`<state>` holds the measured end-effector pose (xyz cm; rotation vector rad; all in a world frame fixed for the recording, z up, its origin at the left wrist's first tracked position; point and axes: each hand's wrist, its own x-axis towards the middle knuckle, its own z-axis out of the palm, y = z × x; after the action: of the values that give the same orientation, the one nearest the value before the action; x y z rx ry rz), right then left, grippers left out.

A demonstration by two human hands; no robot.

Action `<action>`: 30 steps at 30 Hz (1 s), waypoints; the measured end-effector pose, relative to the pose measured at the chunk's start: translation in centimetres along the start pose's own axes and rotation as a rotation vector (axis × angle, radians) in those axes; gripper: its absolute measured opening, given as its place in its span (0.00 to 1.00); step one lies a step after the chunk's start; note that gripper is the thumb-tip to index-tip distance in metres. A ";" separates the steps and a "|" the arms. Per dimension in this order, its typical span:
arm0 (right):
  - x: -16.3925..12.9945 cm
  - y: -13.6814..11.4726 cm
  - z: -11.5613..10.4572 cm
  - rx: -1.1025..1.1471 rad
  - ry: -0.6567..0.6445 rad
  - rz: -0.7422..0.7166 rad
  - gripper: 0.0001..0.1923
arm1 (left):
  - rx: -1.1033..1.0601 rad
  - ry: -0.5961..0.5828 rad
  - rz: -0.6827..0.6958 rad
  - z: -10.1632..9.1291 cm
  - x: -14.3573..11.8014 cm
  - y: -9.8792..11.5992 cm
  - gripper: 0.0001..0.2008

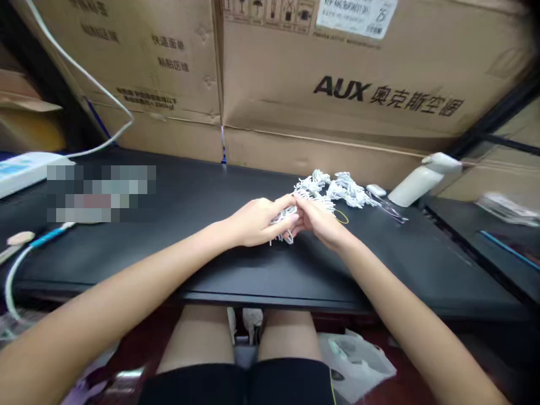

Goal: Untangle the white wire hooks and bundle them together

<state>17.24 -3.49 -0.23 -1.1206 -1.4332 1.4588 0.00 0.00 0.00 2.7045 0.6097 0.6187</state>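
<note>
Bare knees, then 2 hands pinching half-hidden white ties, details blurred.

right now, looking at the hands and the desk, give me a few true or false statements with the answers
1. Both hands meet on a small bunch of white ties: true. The left hand and right hand hold the bunch between them.
2. The desk top is white: false. The desk is black.
3. A pile of white ties lies just beyond the hands: true.
4. The yellow rubber band sits left of the left hand: false. The rubber band lies by the right hand.
5. Plastic crates stand behind the desk: false. Cardboard boxes stand there.
</note>
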 end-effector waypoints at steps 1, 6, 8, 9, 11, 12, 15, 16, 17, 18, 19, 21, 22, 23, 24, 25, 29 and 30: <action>0.0 -0.1 0.0 -0.008 0.002 0.000 0.22 | 0.009 0.000 -0.003 0.0 0.0 0.1 0.18; -0.1 -0.2 0.1 -0.048 0.017 -0.007 0.22 | 0.043 -0.005 -0.018 0.0 0.0 0.3 0.19; -0.1 -0.2 0.0 -0.062 0.023 -0.010 0.22 | 0.049 -0.007 -0.021 -0.1 0.0 0.3 0.20; -0.1 -0.1 -0.1 -0.067 0.025 -0.010 0.22 | 0.053 -0.007 -0.023 -0.1 0.0 0.3 0.20; -0.1 -0.1 -0.1 -0.071 0.021 -0.010 0.22 | 0.061 -0.009 -0.024 -0.1 -0.1 0.3 0.19; -0.1 0.0 -0.2 -0.071 0.016 -0.012 0.22 | 0.064 -0.013 -0.024 -0.1 -0.1 0.3 0.19; 0.0 0.1 -0.3 -0.063 0.000 -0.024 0.22 | 0.078 -0.020 -0.031 -0.1 -0.1 0.4 0.20; 0.0 0.1 -0.3 -0.063 -0.001 -0.025 0.22 | 0.083 -0.022 -0.033 -0.1 0.0 0.4 0.20; 0.0 0.1 -0.3 -0.065 -0.001 -0.023 0.22 | 0.090 -0.025 -0.035 -0.1 0.0 0.5 0.19; -0.1 0.1 -0.4 -0.068 -0.001 -0.021 0.22 | 0.097 -0.026 -0.038 -0.1 0.0 0.5 0.19; -0.1 0.0 -0.4 -0.074 -0.003 -0.019 0.23 | 0.102 -0.027 -0.039 -0.2 0.0 0.5 0.19; -0.1 0.0 -0.4 -0.085 -0.011 -0.022 0.24 | 0.108 -0.029 -0.041 -0.2 0.0 0.6 0.18; -0.1 -0.1 -0.4 -0.090 -0.018 -0.025 0.24 | 0.109 -0.028 -0.042 -0.2 0.0 0.6 0.18; -0.1 -0.1 -0.4 -0.095 -0.025 -0.028 0.24 | 0.110 -0.027 -0.041 -0.2 -0.1 0.6 0.18; -0.1 -0.1 -0.4 -0.099 -0.030 -0.030 0.25 | 0.111 -0.026 -0.039 -0.1 -0.1 0.6 0.18; -0.1 -0.1 -0.3 -0.103 -0.033 -0.033 0.25 | 0.113 -0.024 -0.038 -0.1 -0.1 0.6 0.18; -0.1 -0.2 -0.3 -0.112 -0.025 -0.043 0.25 | 0.139 -0.023 -0.033 0.0 -0.1 0.5 0.18; -0.1 -0.2 -0.3 -0.115 -0.021 -0.044 0.25 | 0.151 -0.022 -0.033 0.0 -0.1 0.5 0.19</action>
<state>17.58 -3.53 -0.05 -1.1394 -1.5641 1.3756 0.10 -0.44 0.14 2.8296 0.7209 0.5549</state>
